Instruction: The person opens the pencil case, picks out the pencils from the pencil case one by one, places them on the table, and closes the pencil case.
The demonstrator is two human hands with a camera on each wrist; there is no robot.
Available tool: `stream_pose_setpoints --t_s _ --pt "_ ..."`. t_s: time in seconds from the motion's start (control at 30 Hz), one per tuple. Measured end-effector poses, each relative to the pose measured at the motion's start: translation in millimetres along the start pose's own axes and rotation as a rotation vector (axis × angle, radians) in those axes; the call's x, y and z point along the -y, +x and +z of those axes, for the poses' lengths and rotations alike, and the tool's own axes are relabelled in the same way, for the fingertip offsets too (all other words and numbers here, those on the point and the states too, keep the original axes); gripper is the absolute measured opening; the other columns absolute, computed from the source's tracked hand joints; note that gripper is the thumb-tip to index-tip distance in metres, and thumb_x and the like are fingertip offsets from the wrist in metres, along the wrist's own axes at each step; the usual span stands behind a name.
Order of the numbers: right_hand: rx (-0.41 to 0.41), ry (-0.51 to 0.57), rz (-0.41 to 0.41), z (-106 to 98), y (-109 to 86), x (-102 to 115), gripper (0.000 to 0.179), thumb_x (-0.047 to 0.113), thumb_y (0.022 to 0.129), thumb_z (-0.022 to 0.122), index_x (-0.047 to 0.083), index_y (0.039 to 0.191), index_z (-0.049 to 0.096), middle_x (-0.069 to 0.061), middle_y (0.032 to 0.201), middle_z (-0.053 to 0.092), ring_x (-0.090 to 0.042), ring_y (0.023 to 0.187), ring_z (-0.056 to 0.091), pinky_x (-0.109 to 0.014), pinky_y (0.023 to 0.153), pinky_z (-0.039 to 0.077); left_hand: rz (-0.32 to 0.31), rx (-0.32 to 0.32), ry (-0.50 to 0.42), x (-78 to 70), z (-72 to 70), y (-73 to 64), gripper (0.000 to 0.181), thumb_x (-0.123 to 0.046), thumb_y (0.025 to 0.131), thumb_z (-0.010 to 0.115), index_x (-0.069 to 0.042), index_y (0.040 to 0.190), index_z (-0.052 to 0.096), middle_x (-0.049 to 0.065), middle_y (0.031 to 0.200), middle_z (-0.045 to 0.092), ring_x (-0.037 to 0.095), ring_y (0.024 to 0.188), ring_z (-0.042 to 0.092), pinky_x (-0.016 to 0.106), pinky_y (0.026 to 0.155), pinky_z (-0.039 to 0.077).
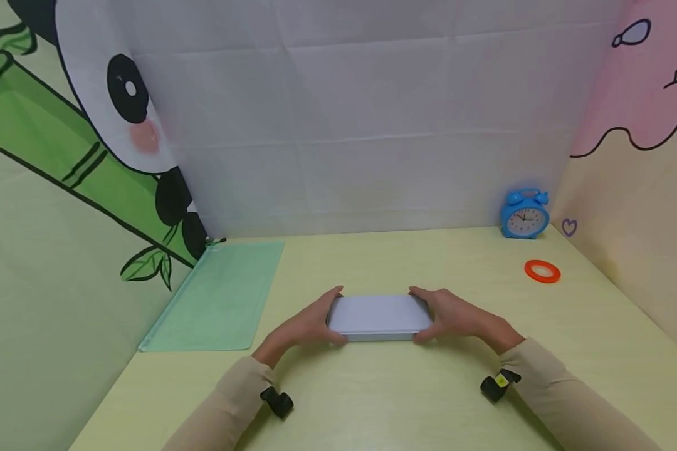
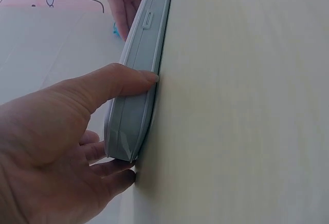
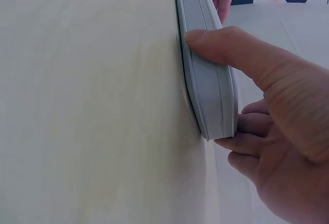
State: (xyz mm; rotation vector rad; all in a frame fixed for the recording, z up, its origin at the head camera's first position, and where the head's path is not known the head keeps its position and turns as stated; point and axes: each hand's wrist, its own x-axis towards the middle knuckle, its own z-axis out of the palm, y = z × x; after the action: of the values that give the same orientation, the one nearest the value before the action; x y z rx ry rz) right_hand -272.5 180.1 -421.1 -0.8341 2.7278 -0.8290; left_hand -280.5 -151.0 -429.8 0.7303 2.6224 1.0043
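A flat case (image 1: 380,314) with a pale lid and grey sides lies at the middle of the table. Its left end is gripped by my left hand (image 1: 316,319), and its right end by my right hand (image 1: 451,313). The left wrist view shows the left thumb on the case's long front side (image 2: 134,111), fingers around the short end. A small latch (image 2: 148,20) sits midway along that side. In the right wrist view the right thumb presses the same side (image 3: 208,85), with fingers curled behind the end.
A green mat (image 1: 220,300) lies at the left of the pale table (image 1: 383,401). At the back right stands a blue alarm clock (image 1: 524,214), with an orange-red ring (image 1: 542,271) in front of it. Printed cloth walls (image 1: 372,125) enclose the back and sides.
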Motion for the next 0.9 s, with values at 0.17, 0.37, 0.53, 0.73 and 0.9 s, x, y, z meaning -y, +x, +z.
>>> stream_pose_setpoints --t_s 0.17,0.37,0.53,0.73,0.9 --pt "0.004 -0.051 -0.036 -1 1.4 -1 0.098 0.039 0.073 0.09 -0.006 0.146 0.043 -0.015 0.14 0.055 -0.018 0.112 0.055 -0.039 0.097 0.048 0.012 -0.004 0.021 0.9 0.3 1.3 0.111 -0.022 0.074 0.089 -0.004 0.158 0.019 0.012 0.146 0.044 0.024 0.125 0.047 0.043 0.107 0.038" --pt "0.008 -0.12 -0.113 -4 4.7 -4 0.083 0.04 0.073 0.088 -0.002 0.137 0.057 -0.008 0.126 0.064 -0.012 0.099 0.059 -0.033 0.088 0.052 0.021 -0.013 0.053 0.3 0.1 1.6 0.114 -0.025 0.072 0.091 -0.001 0.157 0.019 0.013 0.144 0.047 0.025 0.123 0.049 0.044 0.106 0.04" --pt "0.014 -0.114 -0.124 -6 6.3 -6 0.083 0.042 0.072 0.088 -0.002 0.136 0.058 -0.008 0.125 0.065 -0.011 0.096 0.058 -0.031 0.087 0.051 -0.005 -0.016 0.067 -1.5 -0.2 2.7 0.116 -0.025 0.071 0.092 -0.001 0.157 0.018 0.013 0.142 0.048 0.024 0.121 0.051 0.044 0.105 0.041" --pt "0.012 -0.089 -0.119 -10 6.9 -6 0.082 0.039 0.072 0.089 -0.002 0.135 0.059 -0.009 0.125 0.066 -0.012 0.096 0.059 -0.031 0.086 0.051 -0.009 -0.002 0.056 -2.2 -0.8 4.4 0.118 -0.024 0.073 0.091 0.0 0.157 0.013 0.011 0.141 0.047 0.022 0.117 0.05 0.042 0.104 0.041" --pt "0.01 -0.025 -0.065 -9 8.8 -7 0.078 0.04 0.073 0.086 -0.001 0.134 0.061 -0.011 0.13 0.064 -0.015 0.103 0.059 -0.036 0.091 0.05 -0.031 0.016 0.021 -2.2 -2.3 1.5 0.123 -0.022 0.073 0.091 0.0 0.158 0.004 0.011 0.144 0.043 0.022 0.119 0.049 0.043 0.105 0.039"
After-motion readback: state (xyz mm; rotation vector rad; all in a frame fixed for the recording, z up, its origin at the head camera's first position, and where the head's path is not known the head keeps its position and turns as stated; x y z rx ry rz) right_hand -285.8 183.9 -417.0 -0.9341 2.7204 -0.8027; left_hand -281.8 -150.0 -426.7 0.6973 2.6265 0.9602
